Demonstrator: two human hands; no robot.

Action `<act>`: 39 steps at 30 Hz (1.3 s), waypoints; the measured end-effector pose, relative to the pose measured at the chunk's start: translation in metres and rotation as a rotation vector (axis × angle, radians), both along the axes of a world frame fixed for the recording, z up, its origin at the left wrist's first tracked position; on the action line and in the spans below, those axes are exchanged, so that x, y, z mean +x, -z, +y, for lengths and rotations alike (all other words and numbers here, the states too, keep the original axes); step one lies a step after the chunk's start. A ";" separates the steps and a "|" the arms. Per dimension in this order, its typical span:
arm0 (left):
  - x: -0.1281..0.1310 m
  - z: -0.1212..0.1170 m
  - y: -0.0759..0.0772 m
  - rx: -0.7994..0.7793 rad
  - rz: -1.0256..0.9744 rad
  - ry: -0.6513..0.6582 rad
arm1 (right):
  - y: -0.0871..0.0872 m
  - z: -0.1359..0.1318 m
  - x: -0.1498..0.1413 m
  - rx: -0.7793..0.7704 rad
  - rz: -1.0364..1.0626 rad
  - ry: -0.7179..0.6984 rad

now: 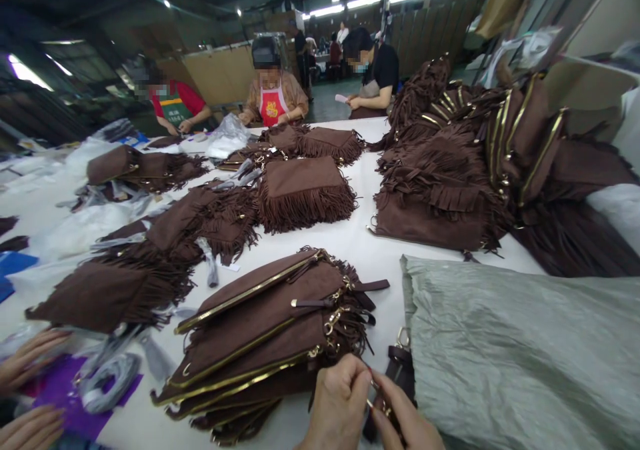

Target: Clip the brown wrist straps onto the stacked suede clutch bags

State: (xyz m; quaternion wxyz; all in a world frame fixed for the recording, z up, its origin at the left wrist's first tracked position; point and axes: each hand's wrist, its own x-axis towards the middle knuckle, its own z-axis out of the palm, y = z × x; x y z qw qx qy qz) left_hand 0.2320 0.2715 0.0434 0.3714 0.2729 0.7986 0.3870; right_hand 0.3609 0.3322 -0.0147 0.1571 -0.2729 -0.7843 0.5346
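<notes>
At the bottom centre, my left hand (340, 397) is closed in a pinch, and the fingers of my right hand (405, 413) meet it from the right. Between their fingertips is a small gold-coloured metal clasp (371, 400), partly hidden by the fingers. A dark strap (400, 363) with a metal ring lies just behind my right hand and runs down beneath the hands. Directly ahead and to the left is a fanned stack of brown fringed bags (265, 323) with gold zippers, with its clips and strap ends facing right.
A grey-green plastic sack (515, 343) lies at right, below a heap of brown bags (440, 183). More fringed bags (305, 187) cover the white table (367, 183). A co-worker's hands (33, 390) are at left beside a wrapped strap (110, 380). Several people stand across the table.
</notes>
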 end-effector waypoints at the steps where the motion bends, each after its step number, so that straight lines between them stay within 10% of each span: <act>1: 0.001 -0.001 0.002 0.000 0.017 -0.001 | 0.008 0.000 0.001 0.178 0.031 -0.037; 6: 0.005 -0.002 0.005 0.032 0.158 0.040 | 0.021 -0.004 -0.006 0.592 0.101 -0.071; 12: -0.006 0.000 -0.008 0.174 0.493 0.175 | -0.004 -0.005 -0.028 0.467 0.054 0.117; 17: -0.039 0.001 -0.026 0.164 0.966 0.043 | -0.010 0.003 -0.042 0.472 0.021 0.153; 21: -0.054 -0.001 -0.021 -0.034 0.970 0.114 | -0.013 0.009 -0.054 0.542 0.016 0.140; 33: -0.066 -0.001 -0.016 0.153 0.924 0.082 | -0.014 0.014 -0.070 0.673 0.006 0.201; 39: -0.082 0.010 -0.021 0.080 1.182 0.341 | -0.008 0.011 -0.061 0.621 0.010 0.212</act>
